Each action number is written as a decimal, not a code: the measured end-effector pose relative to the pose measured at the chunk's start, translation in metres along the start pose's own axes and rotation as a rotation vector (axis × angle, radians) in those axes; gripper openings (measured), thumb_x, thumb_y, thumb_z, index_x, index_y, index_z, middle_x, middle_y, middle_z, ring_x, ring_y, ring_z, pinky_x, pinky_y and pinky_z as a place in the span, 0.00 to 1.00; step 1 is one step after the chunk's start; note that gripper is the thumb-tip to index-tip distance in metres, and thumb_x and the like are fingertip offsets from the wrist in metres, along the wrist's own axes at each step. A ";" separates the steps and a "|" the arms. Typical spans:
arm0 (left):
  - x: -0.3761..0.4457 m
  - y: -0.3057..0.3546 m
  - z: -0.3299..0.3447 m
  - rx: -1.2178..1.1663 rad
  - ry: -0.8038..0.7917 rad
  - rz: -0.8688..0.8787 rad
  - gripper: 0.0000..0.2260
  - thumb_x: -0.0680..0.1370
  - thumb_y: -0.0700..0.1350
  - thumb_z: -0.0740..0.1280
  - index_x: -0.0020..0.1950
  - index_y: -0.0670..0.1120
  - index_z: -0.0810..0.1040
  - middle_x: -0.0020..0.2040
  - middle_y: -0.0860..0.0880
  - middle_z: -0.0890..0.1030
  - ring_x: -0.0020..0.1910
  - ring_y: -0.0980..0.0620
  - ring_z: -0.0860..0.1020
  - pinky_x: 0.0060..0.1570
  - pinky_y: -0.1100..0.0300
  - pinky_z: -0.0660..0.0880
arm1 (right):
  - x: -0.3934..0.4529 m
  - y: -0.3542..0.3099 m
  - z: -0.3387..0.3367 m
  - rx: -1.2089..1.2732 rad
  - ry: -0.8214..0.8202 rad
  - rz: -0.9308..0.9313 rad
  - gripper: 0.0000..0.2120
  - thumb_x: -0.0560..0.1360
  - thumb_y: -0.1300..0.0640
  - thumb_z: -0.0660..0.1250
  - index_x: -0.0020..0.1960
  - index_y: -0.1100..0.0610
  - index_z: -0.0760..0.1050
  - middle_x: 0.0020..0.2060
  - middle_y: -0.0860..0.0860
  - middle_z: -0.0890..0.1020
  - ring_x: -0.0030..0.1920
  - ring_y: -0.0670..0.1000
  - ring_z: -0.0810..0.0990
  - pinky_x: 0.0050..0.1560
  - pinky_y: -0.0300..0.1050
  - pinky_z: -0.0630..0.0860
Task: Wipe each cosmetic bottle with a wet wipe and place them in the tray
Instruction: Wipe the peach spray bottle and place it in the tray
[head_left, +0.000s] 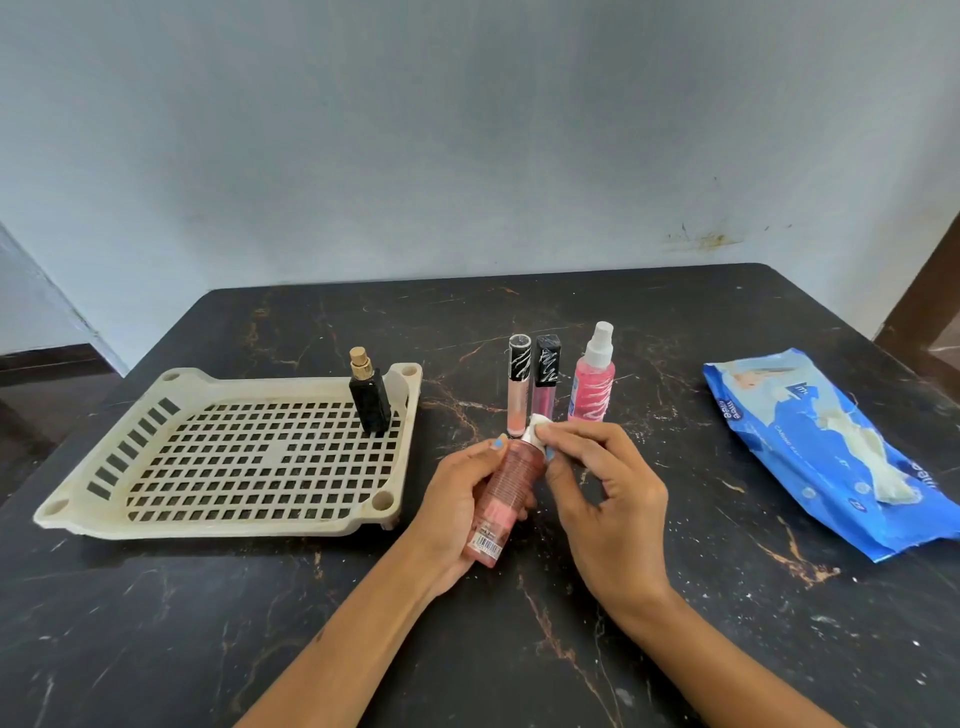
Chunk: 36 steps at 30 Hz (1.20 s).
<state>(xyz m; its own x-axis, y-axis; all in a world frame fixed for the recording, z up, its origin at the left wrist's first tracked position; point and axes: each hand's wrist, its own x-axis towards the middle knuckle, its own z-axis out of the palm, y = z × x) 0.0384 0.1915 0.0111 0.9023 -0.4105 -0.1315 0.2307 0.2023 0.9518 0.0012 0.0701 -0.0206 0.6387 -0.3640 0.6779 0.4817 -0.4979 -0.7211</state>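
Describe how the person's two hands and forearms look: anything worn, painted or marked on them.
Both forearms are bare as far as the frame shows, with no sleeves in view. The left hand and right hand wear no gloves, and no rings, watch or bracelets show. Light blue nail polish shows on a left hand nail and a right hand nail. No other markings can be made out.

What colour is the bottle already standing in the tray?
Black, with a gold top. The black bottle stands upright in the tray; the head view shows it.

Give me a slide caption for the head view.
Left hand grips rose-brown bottle; right hand presses white wipe on its cap.
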 end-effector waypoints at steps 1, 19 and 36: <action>-0.001 0.000 0.000 0.010 -0.001 0.006 0.12 0.79 0.41 0.55 0.49 0.39 0.77 0.35 0.45 0.80 0.29 0.53 0.76 0.29 0.63 0.74 | 0.000 0.000 0.001 -0.007 0.005 -0.011 0.11 0.72 0.68 0.69 0.52 0.59 0.83 0.48 0.44 0.80 0.50 0.38 0.79 0.51 0.27 0.73; -0.003 0.003 -0.001 0.029 -0.033 -0.025 0.12 0.80 0.42 0.55 0.53 0.39 0.77 0.35 0.45 0.80 0.28 0.53 0.76 0.26 0.63 0.74 | 0.002 0.005 -0.003 -0.047 -0.003 -0.020 0.13 0.69 0.74 0.73 0.50 0.62 0.84 0.46 0.49 0.82 0.48 0.42 0.81 0.49 0.27 0.75; 0.002 -0.002 -0.002 -0.144 0.110 0.088 0.11 0.77 0.46 0.62 0.43 0.40 0.78 0.32 0.47 0.78 0.29 0.55 0.76 0.31 0.65 0.75 | -0.012 -0.008 0.003 0.085 -0.111 -0.102 0.05 0.71 0.63 0.72 0.46 0.61 0.85 0.44 0.50 0.83 0.45 0.42 0.83 0.48 0.33 0.78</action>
<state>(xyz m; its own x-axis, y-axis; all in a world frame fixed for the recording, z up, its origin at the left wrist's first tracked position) 0.0402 0.1922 0.0082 0.9539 -0.2875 -0.0861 0.1913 0.3615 0.9125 -0.0080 0.0808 -0.0236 0.6439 -0.2236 0.7317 0.5936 -0.4574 -0.6622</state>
